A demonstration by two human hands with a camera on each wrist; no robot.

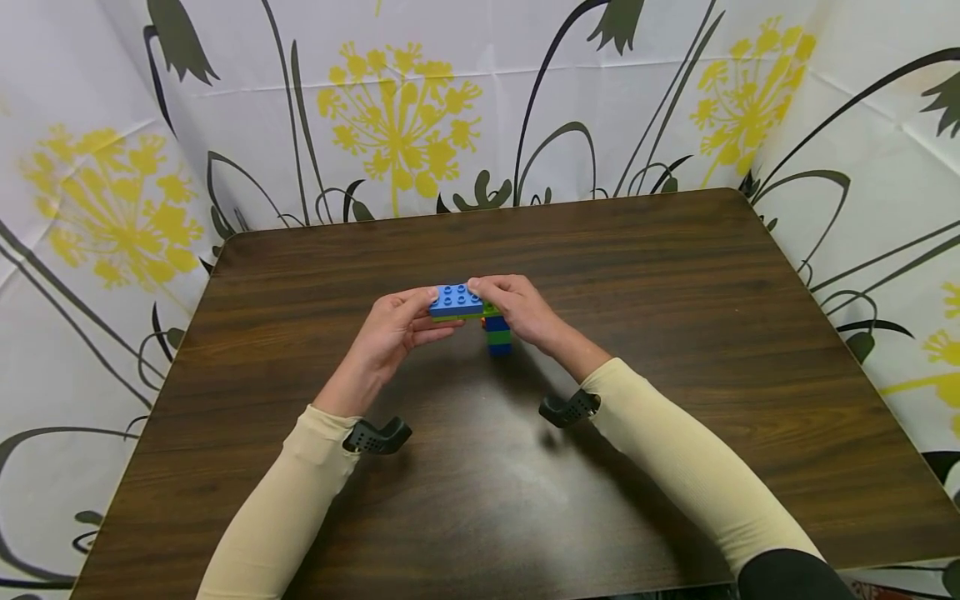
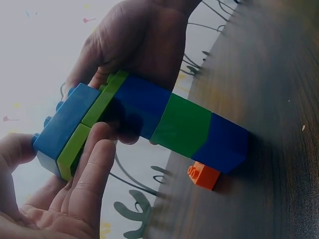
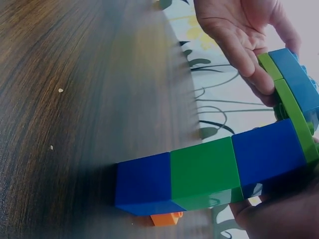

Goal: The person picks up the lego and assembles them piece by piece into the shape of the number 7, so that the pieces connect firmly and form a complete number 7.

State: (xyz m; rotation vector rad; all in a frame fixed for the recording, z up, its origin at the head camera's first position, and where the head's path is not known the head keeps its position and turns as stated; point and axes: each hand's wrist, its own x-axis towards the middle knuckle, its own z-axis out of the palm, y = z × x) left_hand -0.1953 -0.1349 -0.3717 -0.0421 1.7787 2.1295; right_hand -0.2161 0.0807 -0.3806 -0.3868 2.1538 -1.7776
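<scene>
A tower of toy building bricks (image 1: 498,338) stands on the table, dark blue, green and dark blue from bottom to top. Flat lime-green bricks (image 2: 102,105) lie across its top and overhang to the left. Over them sits a light blue brick (image 1: 456,300) with round studs. My left hand (image 1: 392,329) pinches the overhanging end, thumb on the light blue brick and fingers beneath the lime layer. My right hand (image 1: 525,310) grips the tower's top, thumb at the light blue brick's right end and fingers behind the upper dark blue brick.
A small orange brick (image 2: 205,176) is low behind the tower, close to its bottom dark blue brick. The brown wooden table (image 1: 645,275) is bordered at the back and sides by a flower-printed curtain (image 1: 480,100). Black wrist cameras (image 1: 378,437) hang under both forearms.
</scene>
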